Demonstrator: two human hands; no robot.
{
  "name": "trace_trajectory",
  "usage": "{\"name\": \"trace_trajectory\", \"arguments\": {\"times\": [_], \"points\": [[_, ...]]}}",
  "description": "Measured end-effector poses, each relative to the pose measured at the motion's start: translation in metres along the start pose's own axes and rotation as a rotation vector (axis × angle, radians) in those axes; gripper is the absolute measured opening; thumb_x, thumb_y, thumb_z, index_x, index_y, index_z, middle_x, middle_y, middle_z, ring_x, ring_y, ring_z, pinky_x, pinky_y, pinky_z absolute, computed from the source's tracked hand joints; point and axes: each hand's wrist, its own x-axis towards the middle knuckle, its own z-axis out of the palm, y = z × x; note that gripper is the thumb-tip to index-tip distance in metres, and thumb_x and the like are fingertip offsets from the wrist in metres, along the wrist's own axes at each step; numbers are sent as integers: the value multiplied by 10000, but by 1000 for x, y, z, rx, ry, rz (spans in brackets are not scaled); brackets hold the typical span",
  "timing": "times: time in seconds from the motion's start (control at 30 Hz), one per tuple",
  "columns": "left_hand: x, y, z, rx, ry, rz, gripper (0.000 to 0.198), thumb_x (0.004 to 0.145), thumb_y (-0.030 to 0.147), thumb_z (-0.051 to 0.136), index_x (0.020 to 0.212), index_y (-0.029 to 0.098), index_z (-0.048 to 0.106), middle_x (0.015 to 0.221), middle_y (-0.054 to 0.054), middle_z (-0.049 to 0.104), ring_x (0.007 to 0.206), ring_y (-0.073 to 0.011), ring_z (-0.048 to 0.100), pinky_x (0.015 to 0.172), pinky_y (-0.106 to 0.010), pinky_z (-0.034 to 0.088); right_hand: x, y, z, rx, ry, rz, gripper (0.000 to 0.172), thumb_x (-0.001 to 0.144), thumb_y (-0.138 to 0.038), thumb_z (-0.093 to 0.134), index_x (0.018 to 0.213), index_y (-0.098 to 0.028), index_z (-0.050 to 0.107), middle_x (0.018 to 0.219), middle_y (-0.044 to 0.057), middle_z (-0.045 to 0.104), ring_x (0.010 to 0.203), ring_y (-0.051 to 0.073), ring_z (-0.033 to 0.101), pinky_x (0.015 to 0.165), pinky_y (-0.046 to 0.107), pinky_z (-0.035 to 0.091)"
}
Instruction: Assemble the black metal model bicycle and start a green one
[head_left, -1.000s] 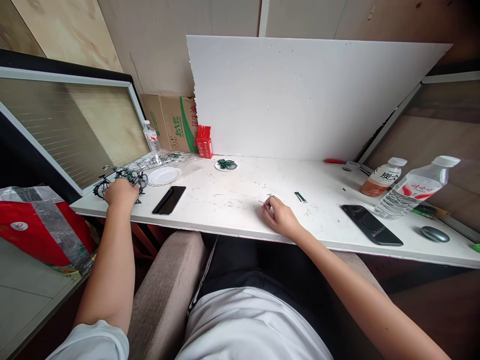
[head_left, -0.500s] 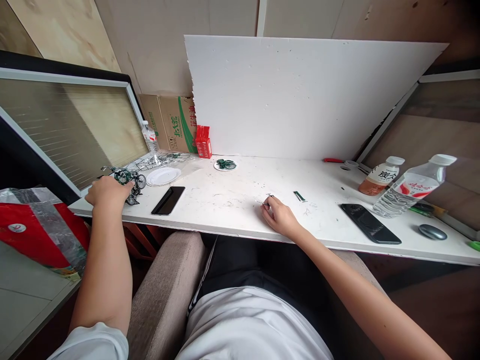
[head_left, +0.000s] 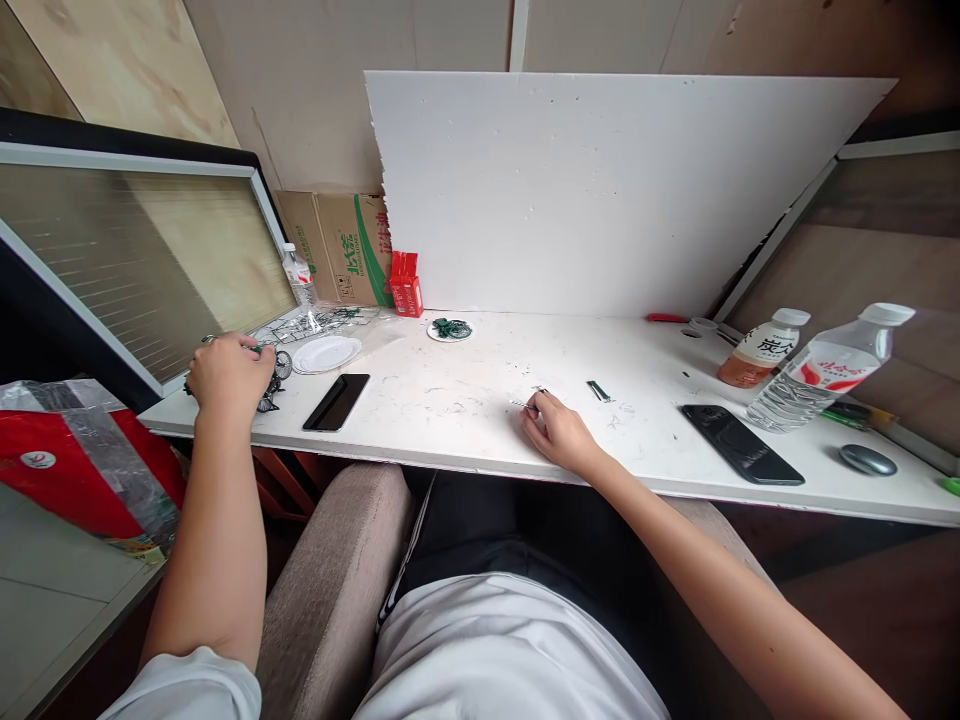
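At the left end of the table my left hand (head_left: 231,372) is curled over small dark model bicycles (head_left: 282,366) with spoked wheels. Its back hides most of them; the fingers look bent together, and whatever lies between them is hidden. My right hand (head_left: 556,425) rests on the table near the front edge, thumb and fingers pinched on a thin metal tool (head_left: 517,403) whose tip points left; its kind is too small to make out. A narrow dark green piece (head_left: 598,391) lies to the right of that hand. Farther back, a small white plate (head_left: 432,335) holds dark green parts (head_left: 453,328).
A white foam plate (head_left: 327,353) and a phone (head_left: 336,402) lie beside the models. Thin frames of parts (head_left: 326,320) lie behind. To the right are a second phone (head_left: 741,443), two bottles (head_left: 829,370) and a mouse (head_left: 867,459). A white board (head_left: 615,200) leans at the back.
My left hand has shifted slightly right and covers more of the model bicycles. My right hand and the metal tool stay in place.
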Motion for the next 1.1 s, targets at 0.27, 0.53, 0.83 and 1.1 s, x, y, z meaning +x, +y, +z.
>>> {"name": "trace_trajectory", "arguments": {"times": [0.27, 0.53, 0.83, 1.1], "points": [[-2, 21, 72, 14, -443, 273, 401, 793, 589, 735, 901, 203, 731, 1007, -121, 807, 911, -296, 739, 776, -317, 525, 1, 1, 0, 0, -5, -7, 175, 1070, -351, 459, 923, -258, 444, 894, 59, 613, 665, 196, 524, 616, 319, 391], [-9, 28, 101, 57, -552, 302, 263, 761, 483, 698, 732, 224, 659, 804, -85, 762, 801, -288, 712, 704, -327, 468, 2, 3, 2, -3, -21, -10, 206, 1077, -377, 450, 911, -263, 412, 887, 50, 593, 654, 196, 509, 616, 322, 385], [-16, 40, 105, 56, -532, 358, 143, 749, 354, 689, 759, 214, 660, 841, -87, 778, 826, -273, 699, 704, -312, 459, 1, 2, 1, 2, -17, -5, 206, 1075, -368, 446, 905, -265, 393, 882, 45, 591, 667, 196, 513, 632, 317, 392], [-5, 29, 69, 19, -540, 278, 456, 864, 468, 631, 1192, 171, 743, 1139, -140, 823, 1034, -317, 759, 853, -325, 561, 1, 2, 0, 1, -31, 0, 199, 1077, -366, 446, 913, -260, 411, 894, 54, 599, 674, 195, 520, 629, 314, 386]]}}
